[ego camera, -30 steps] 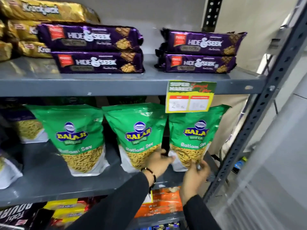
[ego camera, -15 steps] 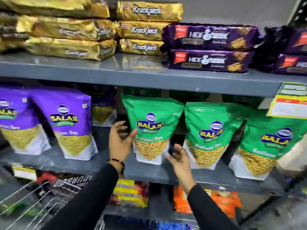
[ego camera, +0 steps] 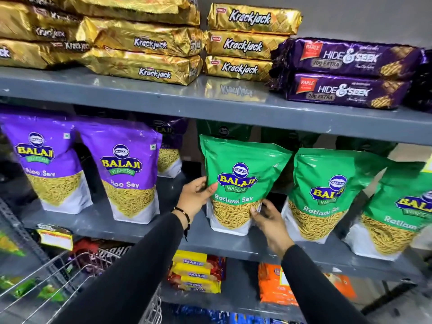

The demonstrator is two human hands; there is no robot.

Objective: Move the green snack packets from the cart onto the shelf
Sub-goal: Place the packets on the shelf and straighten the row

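Steadying the leftmost green packet on the middle shelf is the step I judge to be in hand: the packet stands upright on the shelf, leftmost of three green packets in the front row, with purple packets further left. My left hand rests against the packet's left edge, fingers spread and lightly curled, the thumb laid over its front. My right hand cups the lower right corner, fingers partly curled; I cannot tell how firmly either hand grips. Both hands touch the packet rather than enclose it. The cart sits at lower left with more green wrappers visible inside, blurred. The next move, in my judgement, calls for squaring this packet with its neighbours, releasing it without tipping it, then reaching down to the cart.
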